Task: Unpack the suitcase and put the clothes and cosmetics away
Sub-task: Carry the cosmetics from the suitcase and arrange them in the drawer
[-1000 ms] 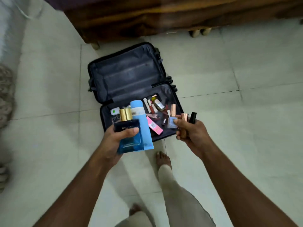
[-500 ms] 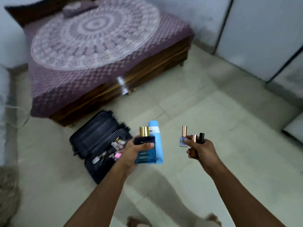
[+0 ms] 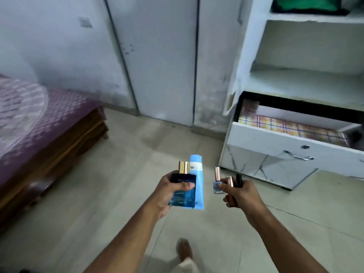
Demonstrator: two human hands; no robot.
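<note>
My left hand [image 3: 168,192] grips a blue perfume bottle [image 3: 183,195] with a gold cap, together with a light blue tube [image 3: 198,186] behind it. My right hand [image 3: 241,195] holds three small cosmetics: a pale blue nail polish bottle [image 3: 217,185] with a rose-gold cap, a rose-gold capped stick [image 3: 229,181] and a black one [image 3: 239,179]. Both hands are held out at waist height over the tiled floor. The suitcase is out of sight.
A white wardrobe unit [image 3: 256,170] stands at the right with an open drawer [image 3: 275,138] holding checked fabric [image 3: 291,128]. Bare shelves [image 3: 307,83] sit above it; green cloth [image 3: 305,4] lies on the top one. Bed [image 3: 39,123] at left. White doors [image 3: 163,66] ahead.
The view has swung right from the open suitcase and bed to the wardrobe. Both hands keep the same cosmetics and have travelled with me.
</note>
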